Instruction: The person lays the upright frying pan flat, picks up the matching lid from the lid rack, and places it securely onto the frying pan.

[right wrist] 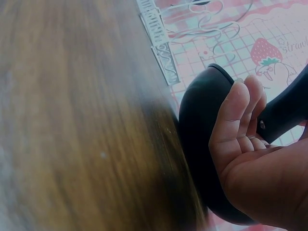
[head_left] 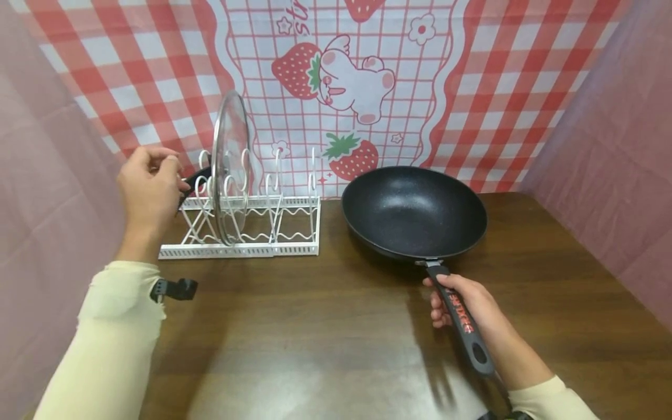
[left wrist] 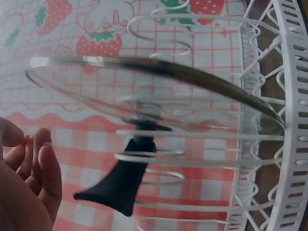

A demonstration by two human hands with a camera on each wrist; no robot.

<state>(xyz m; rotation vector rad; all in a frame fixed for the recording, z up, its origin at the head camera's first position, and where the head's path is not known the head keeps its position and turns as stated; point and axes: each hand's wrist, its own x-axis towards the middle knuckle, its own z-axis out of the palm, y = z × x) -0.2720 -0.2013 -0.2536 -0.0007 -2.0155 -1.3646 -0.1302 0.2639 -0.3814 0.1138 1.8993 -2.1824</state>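
Note:
A glass lid point(head_left: 231, 169) with a metal rim stands on edge in the white wire rack point(head_left: 238, 251). Its black knob point(left wrist: 120, 178) points left between the wires. Beside the knob, my left hand point(head_left: 152, 189) has loosely curled fingers and holds nothing; the left wrist view shows a gap between fingers and knob. My right hand point(head_left: 475, 306) grips the dark handle point(head_left: 462, 321) of a black frying pan point(head_left: 415, 213), thumb on top and fingers underneath. The pan's underside point(right wrist: 197, 139) is close to the tabletop; whether it touches cannot be told.
The brown wooden table point(head_left: 294, 326) carries both rack and pan. Several white dividers point(head_left: 278, 181) rise from the rack to the right of the lid. A strawberry-patterned cloth point(head_left: 336, 105) hangs behind, with pink cloth point(head_left: 47, 175) at the sides.

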